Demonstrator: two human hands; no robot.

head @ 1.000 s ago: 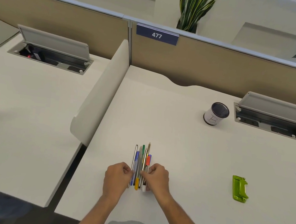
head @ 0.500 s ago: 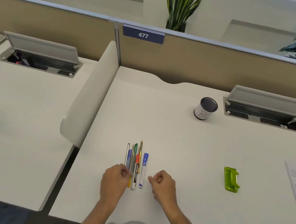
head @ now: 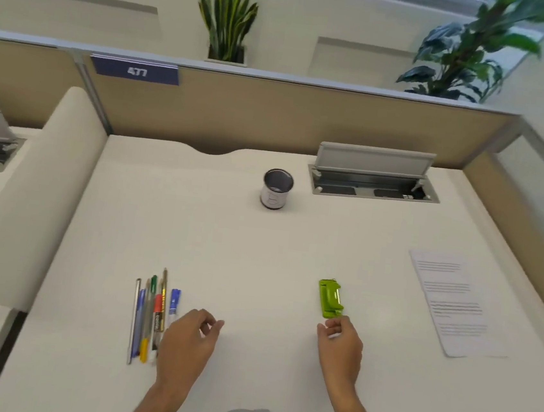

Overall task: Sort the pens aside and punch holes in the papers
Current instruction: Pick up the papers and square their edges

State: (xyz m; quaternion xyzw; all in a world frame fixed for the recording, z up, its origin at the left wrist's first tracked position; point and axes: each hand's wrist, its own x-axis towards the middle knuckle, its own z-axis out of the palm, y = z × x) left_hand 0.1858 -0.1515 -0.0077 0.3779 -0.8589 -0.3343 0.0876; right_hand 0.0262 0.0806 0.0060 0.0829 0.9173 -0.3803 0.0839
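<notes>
While my right hand (head: 340,350) curls loosely, empty, the green hole punch (head: 330,298) lies just beyond its fingertips (head: 332,324). My left hand (head: 187,344) is half-curled, holding nothing, the pens (head: 151,317) just left of its fingers. The papers (head: 455,302) lie well right of my right fingers.

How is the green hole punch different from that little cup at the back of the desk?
The bright green plastic hole punch lies low and flat near the front of the white desk; the round white cup with a dark rim stands upright further back. The punch is long and blocky, the cup cylindrical and open-topped. The right hand reaches right up to the punch's near end; nothing is near the cup. Both rest on the same desk.
</notes>
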